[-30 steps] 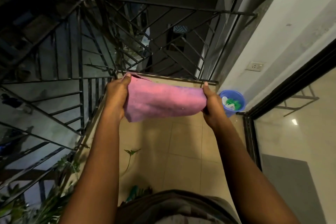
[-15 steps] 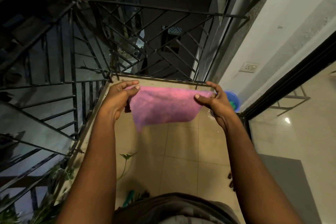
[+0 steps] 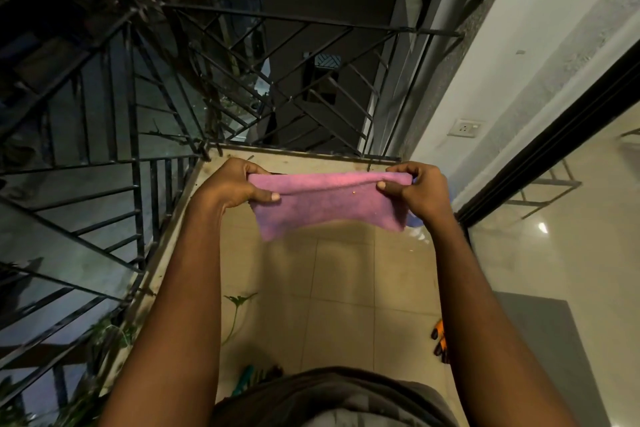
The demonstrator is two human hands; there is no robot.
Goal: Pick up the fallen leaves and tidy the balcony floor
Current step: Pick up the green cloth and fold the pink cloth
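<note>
A black metal railing [image 3: 277, 87] runs along the far end and left side. Right of the railing, a white socket [image 3: 465, 128] sits on the pale wall [image 3: 554, 10]; nearer than the railing, a dark door frame [image 3: 554, 135] and an orange-and-black object [image 3: 440, 340]

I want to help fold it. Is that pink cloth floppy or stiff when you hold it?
Probably floppy: the pink cloth sags below where the left hand and right hand pinch its top edge. Likely light too, since two pinches alone hold it up.

The cloth [image 3: 329, 204] and right hand [image 3: 420, 194] hid all but a blue sliver [image 3: 414, 220] of something, and the right forearm [image 3: 485, 305] covered part of an orange-and-black object [image 3: 439, 340].
</note>
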